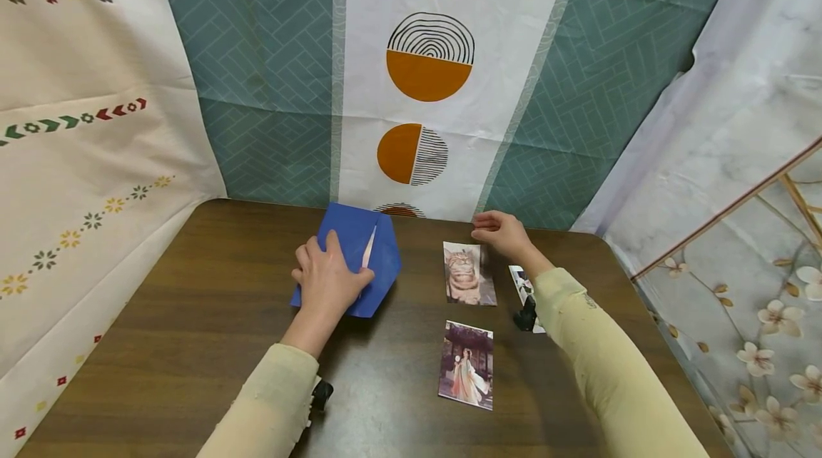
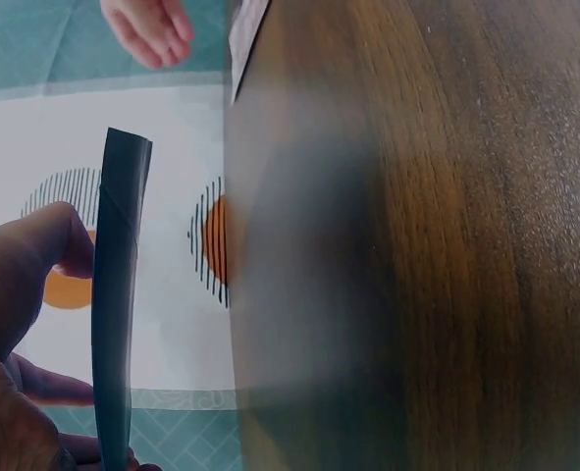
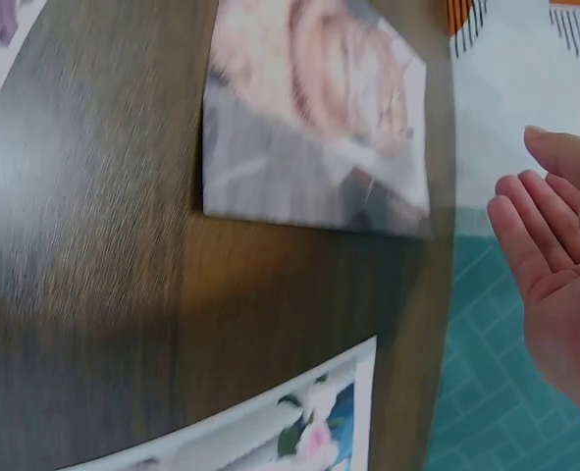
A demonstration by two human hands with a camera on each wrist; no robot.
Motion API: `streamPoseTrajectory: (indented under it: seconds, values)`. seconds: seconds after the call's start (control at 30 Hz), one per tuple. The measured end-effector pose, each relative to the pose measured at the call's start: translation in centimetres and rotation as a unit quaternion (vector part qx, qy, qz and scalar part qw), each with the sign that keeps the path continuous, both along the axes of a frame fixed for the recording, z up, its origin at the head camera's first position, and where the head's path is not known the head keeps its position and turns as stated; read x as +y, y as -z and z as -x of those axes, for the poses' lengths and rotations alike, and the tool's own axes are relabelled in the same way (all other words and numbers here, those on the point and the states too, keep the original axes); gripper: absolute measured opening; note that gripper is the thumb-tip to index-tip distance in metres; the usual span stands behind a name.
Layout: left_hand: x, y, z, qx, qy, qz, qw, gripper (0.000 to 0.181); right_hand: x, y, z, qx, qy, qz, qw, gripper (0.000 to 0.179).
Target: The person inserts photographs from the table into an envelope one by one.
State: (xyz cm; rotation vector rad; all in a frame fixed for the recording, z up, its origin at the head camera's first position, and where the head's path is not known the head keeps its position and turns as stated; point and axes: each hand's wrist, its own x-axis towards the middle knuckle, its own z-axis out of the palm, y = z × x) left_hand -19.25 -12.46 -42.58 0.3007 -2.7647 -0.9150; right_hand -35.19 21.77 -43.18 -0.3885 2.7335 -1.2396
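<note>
My left hand (image 1: 324,280) grips a blue envelope (image 1: 383,262) by its sides. A slit in the envelope gapes slightly and shows something pale inside. The left wrist view has the envelope (image 2: 116,294) edge-on between thumb and fingers, held above the table. Beyond the cat photo (image 1: 462,272) hovers my right hand (image 1: 505,235), its fingers loosely bent and nothing in them. In the right wrist view that hand (image 3: 564,216) is apart from the cat photo (image 3: 309,108). A photo of a figure in a long robe (image 1: 467,365) lies nearer.
Partly covered by the right forearm, a third photo (image 1: 521,283) with pink flowers lies on the right of the brown wooden table (image 1: 193,329). Patterned cloth (image 1: 270,51) hangs along the table's far edge, and more cloth hangs at both sides.
</note>
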Motion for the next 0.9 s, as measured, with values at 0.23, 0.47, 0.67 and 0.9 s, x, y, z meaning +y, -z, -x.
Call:
streamPoseTrajectory:
  seconds: [0.23, 0.47, 0.67, 0.9]
  values:
    - [0.0, 0.1, 0.0, -0.004, 0.002, 0.003, 1.0000, 0.096, 1.8, 1.2, 0.3, -0.001, -0.002, -0.056, 0.9984, 0.053]
    - [0.2, 0.1, 0.1, -0.002, 0.004, 0.009, 0.9999, 0.096, 2.9, 1.7, 0.3, -0.001, -0.018, -0.081, 0.9965, 0.060]
    - [0.4, 0.2, 0.2, -0.009, 0.008, 0.007, 0.9999, 0.097, 3.4, 1.8, -0.2, -0.018, -0.013, -0.093, 0.9955, 0.062]
    - [0.8, 0.1, 0.2, -0.008, 0.012, 0.004, 0.9999, 0.093, 3.8, 2.0, -0.1, -0.032, 0.000, -0.078, 0.9964, 0.063]
